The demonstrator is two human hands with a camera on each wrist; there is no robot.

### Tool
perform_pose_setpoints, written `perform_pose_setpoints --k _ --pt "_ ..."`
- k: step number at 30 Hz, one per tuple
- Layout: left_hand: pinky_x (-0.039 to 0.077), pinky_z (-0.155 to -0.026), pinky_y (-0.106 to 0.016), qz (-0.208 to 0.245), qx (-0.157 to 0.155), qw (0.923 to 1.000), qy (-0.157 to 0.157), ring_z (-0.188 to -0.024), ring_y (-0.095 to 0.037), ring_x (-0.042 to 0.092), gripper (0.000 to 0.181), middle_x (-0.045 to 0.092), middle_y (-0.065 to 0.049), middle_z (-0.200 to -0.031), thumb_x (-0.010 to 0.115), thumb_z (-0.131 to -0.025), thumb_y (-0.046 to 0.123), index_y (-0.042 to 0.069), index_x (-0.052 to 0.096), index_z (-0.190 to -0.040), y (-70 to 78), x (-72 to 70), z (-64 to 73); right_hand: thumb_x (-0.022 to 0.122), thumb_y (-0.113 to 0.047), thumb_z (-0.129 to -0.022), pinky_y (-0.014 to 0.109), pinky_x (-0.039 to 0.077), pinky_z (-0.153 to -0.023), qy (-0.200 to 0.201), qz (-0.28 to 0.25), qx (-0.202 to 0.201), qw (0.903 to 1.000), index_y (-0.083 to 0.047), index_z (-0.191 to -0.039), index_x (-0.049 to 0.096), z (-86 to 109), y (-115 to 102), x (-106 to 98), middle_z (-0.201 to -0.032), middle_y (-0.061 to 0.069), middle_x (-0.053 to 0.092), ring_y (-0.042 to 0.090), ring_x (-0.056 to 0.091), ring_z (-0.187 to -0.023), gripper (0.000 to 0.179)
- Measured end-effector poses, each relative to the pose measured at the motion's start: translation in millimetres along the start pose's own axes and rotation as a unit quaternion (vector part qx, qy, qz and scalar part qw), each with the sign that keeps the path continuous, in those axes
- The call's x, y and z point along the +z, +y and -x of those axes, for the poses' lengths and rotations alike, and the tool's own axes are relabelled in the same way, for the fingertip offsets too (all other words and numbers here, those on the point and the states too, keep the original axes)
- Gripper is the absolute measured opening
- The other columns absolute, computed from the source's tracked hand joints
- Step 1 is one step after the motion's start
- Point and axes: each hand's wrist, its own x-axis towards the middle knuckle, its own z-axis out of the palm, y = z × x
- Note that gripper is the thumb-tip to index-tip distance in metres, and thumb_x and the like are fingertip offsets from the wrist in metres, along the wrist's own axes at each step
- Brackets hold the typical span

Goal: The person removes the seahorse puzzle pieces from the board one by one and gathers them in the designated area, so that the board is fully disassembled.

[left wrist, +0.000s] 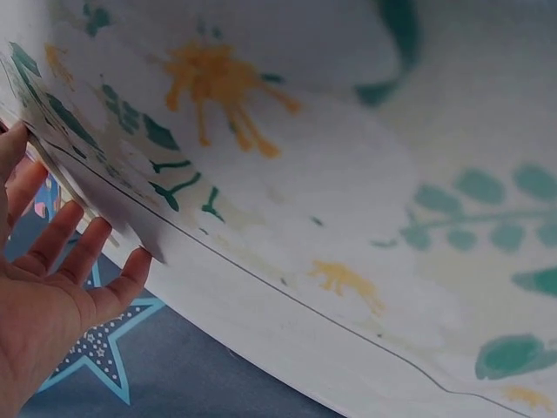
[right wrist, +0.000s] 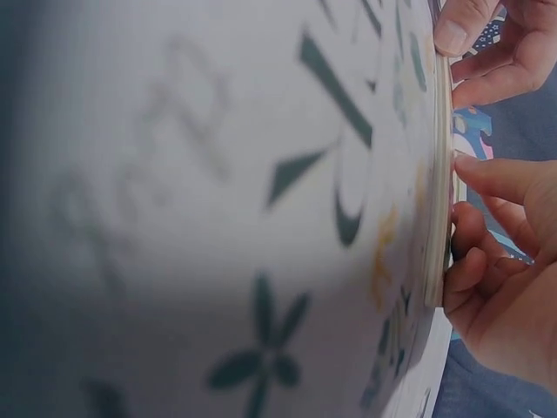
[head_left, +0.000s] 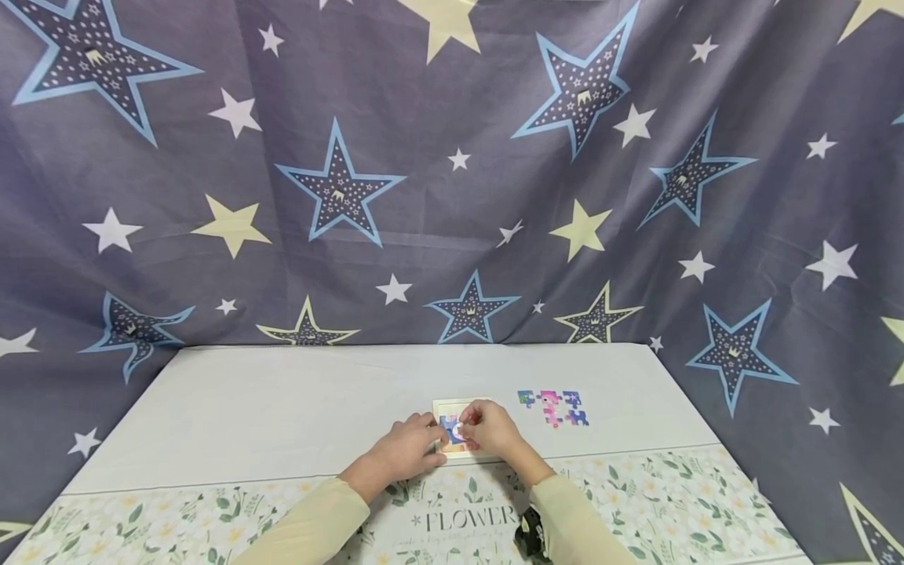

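A small wooden puzzle frame [head_left: 447, 405] lies on the white tablecloth near the floral runner. My left hand [head_left: 432, 441] rests at the frame's left edge; in the left wrist view its fingers [left wrist: 83, 248] are fairly straight and touch the surface. My right hand [head_left: 468, 428] hovers over the frame with curled fingers and pinches a small pale puzzle piece [head_left: 458, 431] above the blue and pink picture. The right wrist view shows the frame's wooden edge [right wrist: 439, 200] side on, with my right hand's fingers [right wrist: 474, 266] curled against it. Several loose puzzle pieces [head_left: 554, 407] lie right of the frame.
The table [head_left: 282, 408] is covered with white cloth, and a floral runner [head_left: 636, 502] printed FLOWER runs along its front edge. A dark blue star-patterned curtain [head_left: 452, 173] hangs behind and at both sides. A black object [head_left: 530, 537] sits by my right sleeve.
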Motion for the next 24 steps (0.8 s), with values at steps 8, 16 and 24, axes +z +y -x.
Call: perform_pose_setpoints --k 8,16,24 --pt "0.048 -0.084 -0.046 -0.005 -0.003 1.0 0.0 -0.096 -0.015 0.051 0.024 0.056 0.002 -0.11 0.062 -0.086 0.044 0.026 0.064 -0.103 -0.7 0.4 -1.2 0.067 -0.006 -0.084 0.019 0.046 -0.046 -0.003 0.006 -0.001 1.0 -0.006 -0.086 0.061 -0.7 -2.1 -0.2 -0.073 0.002 0.053 0.009 0.054 -0.055 0.006" --pt "0.048 -0.082 -0.046 0.002 -0.002 1.0 0.007 -0.095 -0.015 0.051 0.024 0.056 0.002 -0.108 0.064 -0.085 0.042 0.026 0.064 -0.102 -0.9 0.3 -0.2 0.066 -0.007 -0.085 0.019 0.047 -0.046 -0.003 0.015 -0.005 0.9999 -0.007 -0.086 0.061 -0.7 -2.7 0.3 -0.073 0.001 0.055 0.008 0.055 -0.055 0.005" --pt "0.048 -0.084 -0.047 0.002 -0.008 0.9999 0.005 -0.096 -0.015 0.051 0.024 0.056 0.002 -0.109 0.064 -0.085 0.043 0.027 0.064 -0.102 -0.8 1.2 -0.4 0.067 -0.009 -0.084 0.02 0.042 -0.051 0.011 0.057 -0.026 0.998 -0.009 -0.085 0.063 1.6 -4.5 -0.8 -0.074 0.0 0.057 0.007 0.051 -0.059 0.004"
